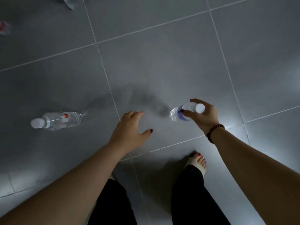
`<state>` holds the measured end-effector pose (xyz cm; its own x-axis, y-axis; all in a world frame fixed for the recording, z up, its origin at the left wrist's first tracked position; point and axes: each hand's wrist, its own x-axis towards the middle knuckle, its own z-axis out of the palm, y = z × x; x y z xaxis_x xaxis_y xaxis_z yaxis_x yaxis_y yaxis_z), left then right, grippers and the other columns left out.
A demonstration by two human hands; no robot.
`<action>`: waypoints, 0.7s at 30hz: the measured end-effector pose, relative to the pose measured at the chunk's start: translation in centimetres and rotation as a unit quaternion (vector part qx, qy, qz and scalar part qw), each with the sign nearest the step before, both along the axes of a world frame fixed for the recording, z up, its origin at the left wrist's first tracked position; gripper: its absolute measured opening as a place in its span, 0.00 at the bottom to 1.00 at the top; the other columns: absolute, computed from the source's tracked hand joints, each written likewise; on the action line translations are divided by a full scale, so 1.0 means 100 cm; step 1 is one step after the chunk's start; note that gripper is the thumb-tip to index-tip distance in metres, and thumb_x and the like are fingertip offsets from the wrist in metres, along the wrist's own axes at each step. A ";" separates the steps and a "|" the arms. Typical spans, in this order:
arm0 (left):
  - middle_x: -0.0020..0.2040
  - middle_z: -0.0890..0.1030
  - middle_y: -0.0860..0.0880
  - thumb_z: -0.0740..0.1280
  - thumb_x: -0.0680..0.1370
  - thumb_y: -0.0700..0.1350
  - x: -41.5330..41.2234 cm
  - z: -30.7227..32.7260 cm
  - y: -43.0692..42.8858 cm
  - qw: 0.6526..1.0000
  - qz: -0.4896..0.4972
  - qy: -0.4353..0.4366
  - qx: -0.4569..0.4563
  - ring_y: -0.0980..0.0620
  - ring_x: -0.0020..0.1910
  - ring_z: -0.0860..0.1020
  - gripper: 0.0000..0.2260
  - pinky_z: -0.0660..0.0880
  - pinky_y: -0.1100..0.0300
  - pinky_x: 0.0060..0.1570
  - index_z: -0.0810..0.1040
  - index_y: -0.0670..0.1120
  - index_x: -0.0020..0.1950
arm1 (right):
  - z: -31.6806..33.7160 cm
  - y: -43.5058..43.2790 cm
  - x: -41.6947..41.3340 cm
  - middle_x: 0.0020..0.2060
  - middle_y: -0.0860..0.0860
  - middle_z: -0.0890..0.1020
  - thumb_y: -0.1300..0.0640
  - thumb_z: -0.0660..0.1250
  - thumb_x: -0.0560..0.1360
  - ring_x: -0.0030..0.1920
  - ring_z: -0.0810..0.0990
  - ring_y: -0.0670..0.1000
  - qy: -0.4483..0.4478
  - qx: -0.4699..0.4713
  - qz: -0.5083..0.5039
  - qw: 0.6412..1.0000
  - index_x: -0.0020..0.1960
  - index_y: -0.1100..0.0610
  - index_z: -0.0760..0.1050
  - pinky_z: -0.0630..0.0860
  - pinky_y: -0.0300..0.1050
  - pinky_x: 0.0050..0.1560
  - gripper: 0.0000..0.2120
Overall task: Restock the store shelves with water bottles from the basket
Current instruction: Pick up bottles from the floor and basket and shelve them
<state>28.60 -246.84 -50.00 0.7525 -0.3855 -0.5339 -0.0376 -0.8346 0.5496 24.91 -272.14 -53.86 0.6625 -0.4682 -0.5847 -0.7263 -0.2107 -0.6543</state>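
My right hand (203, 113) grips a clear water bottle (177, 113) with a blue label and white cap near its neck, above the grey tiled floor. My left hand (129, 127) hovers lower and to the left of it, fingers spread and relaxed, holding nothing. A second clear water bottle (56, 120) with a red-and-white label and white cap stands on the floor at the left, apart from both hands. No basket or shelf is in view.
Grey floor tiles (162, 62) fill the view. Two more bottles show partly at the top left edge, a clear bottle (70, 2) and a red-labelled bottle (4, 27). My feet, one in a pale sandal (197, 163), stand at the bottom.
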 end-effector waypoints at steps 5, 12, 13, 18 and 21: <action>0.64 0.76 0.48 0.74 0.70 0.54 0.043 0.048 0.048 0.976 0.195 0.011 -0.100 0.52 0.63 0.74 0.27 0.69 0.58 0.65 0.74 0.45 0.66 | 0.075 0.065 0.053 0.42 0.46 0.84 0.62 0.79 0.64 0.40 0.82 0.42 -0.042 0.130 0.023 0.990 0.49 0.52 0.83 0.74 0.32 0.34 0.15; 0.65 0.73 0.60 0.67 0.62 0.70 0.081 0.154 0.173 0.924 0.298 0.072 -0.230 0.65 0.63 0.71 0.33 0.65 0.67 0.59 0.69 0.61 0.64 | 0.200 0.210 0.151 0.44 0.55 0.84 0.57 0.75 0.60 0.45 0.84 0.52 -0.017 0.270 0.201 0.942 0.51 0.61 0.81 0.81 0.46 0.44 0.21; 0.66 0.73 0.59 0.68 0.62 0.69 0.082 0.166 0.193 0.922 0.300 0.075 -0.234 0.62 0.65 0.71 0.33 0.66 0.64 0.62 0.69 0.60 0.64 | 0.214 0.236 0.163 0.44 0.56 0.84 0.56 0.75 0.60 0.46 0.84 0.53 -0.001 0.280 0.233 0.931 0.52 0.63 0.81 0.80 0.46 0.43 0.22; 0.60 0.81 0.48 0.59 0.68 0.71 0.074 0.207 0.281 0.889 0.359 0.131 -0.253 0.49 0.61 0.78 0.33 0.72 0.53 0.63 0.77 0.48 0.61 | 0.253 0.366 0.188 0.41 0.54 0.85 0.55 0.75 0.63 0.44 0.85 0.52 0.057 0.322 0.364 0.872 0.47 0.59 0.80 0.81 0.46 0.40 0.14; 0.58 0.82 0.42 0.53 0.71 0.73 0.056 0.202 0.326 0.843 0.442 0.152 -0.265 0.46 0.59 0.80 0.38 0.73 0.51 0.64 0.79 0.44 0.62 | 0.247 0.429 0.182 0.47 0.56 0.85 0.48 0.77 0.65 0.46 0.85 0.54 0.100 0.309 0.391 0.861 0.52 0.61 0.80 0.82 0.49 0.43 0.22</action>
